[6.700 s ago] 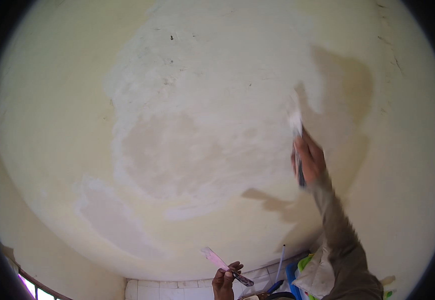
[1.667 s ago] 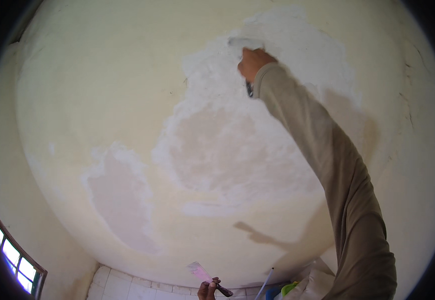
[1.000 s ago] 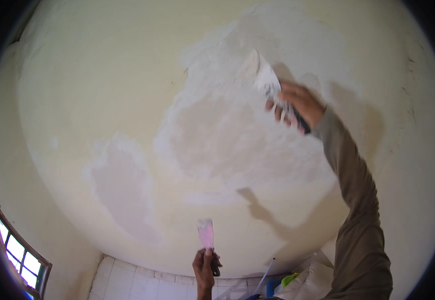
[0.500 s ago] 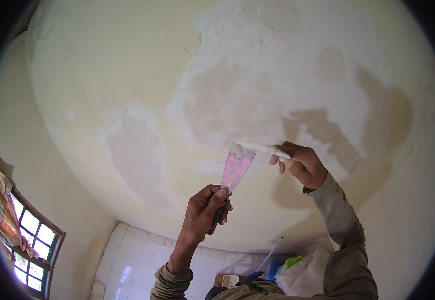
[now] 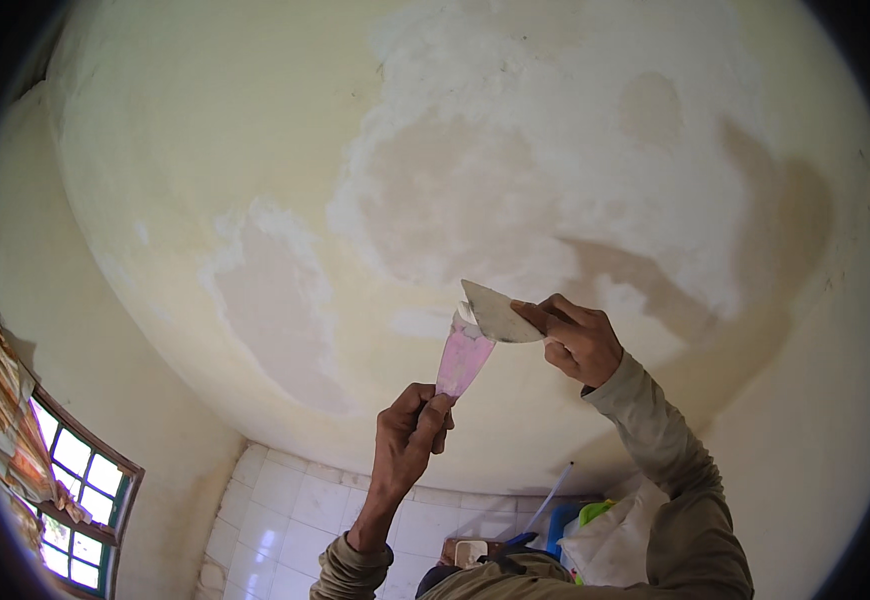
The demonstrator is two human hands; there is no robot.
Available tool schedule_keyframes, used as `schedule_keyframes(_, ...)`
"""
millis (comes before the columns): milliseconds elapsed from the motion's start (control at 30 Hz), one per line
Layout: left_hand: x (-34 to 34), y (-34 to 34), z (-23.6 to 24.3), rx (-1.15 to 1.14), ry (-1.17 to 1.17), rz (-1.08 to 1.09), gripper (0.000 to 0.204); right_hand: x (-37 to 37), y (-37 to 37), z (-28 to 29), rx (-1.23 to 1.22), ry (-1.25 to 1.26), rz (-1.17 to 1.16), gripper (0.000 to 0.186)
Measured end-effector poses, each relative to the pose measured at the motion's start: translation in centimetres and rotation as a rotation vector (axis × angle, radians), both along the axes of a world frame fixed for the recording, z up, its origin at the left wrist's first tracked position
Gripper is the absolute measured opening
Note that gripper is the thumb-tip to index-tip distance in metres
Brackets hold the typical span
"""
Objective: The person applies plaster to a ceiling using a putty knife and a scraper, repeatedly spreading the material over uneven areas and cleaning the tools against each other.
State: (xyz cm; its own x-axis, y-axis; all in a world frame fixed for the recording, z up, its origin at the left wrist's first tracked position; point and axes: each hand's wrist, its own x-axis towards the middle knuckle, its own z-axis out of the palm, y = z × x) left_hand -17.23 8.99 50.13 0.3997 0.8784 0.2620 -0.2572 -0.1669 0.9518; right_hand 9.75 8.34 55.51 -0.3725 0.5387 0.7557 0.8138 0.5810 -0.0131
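Note:
My left hand (image 5: 410, 437) is closed round the handle of a putty knife (image 5: 465, 357) with a pinkish blade, held upright. Some whitish filler clings to the blade's top end. My right hand (image 5: 577, 338) grips a flat, pale, pointed scraper plate (image 5: 500, 312) by its right end. The plate's lower left edge meets the top of the putty knife's blade. Beyond both hands stands a pale yellow wall (image 5: 185, 150) with a large whitish patch (image 5: 575, 130) and damp-looking greyish areas. A smaller greyish patch (image 5: 275, 300) lies to the left.
A window (image 5: 80, 480) with an orange-patterned curtain (image 5: 17, 420) is at the lower left. White floor tiles (image 5: 295, 510) run along the wall's foot. Below my right arm are a white sack (image 5: 610, 545), a green item (image 5: 595, 511), a blue item and a small container (image 5: 470, 553).
My right hand has moved slightly left and down and turned the scraper plate, so its broad face now shows. The left hand has shifted slightly; the view has moved a little.

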Motion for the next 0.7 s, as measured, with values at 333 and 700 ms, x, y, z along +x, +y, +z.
schedule_keyframes(333, 0.0, 0.1, 0.7, 0.012, 0.061, -0.007, 0.020, 3.5, -1.0, -2.1, -0.382, 0.346, -0.083, 0.039)
schedule_keyframes(700, -0.8, 2.1, 0.1, 1.280, 0.640, 0.443, 0.037, 0.6, -8.3, -1.7, -1.602, 1.426, 0.629, 0.037)
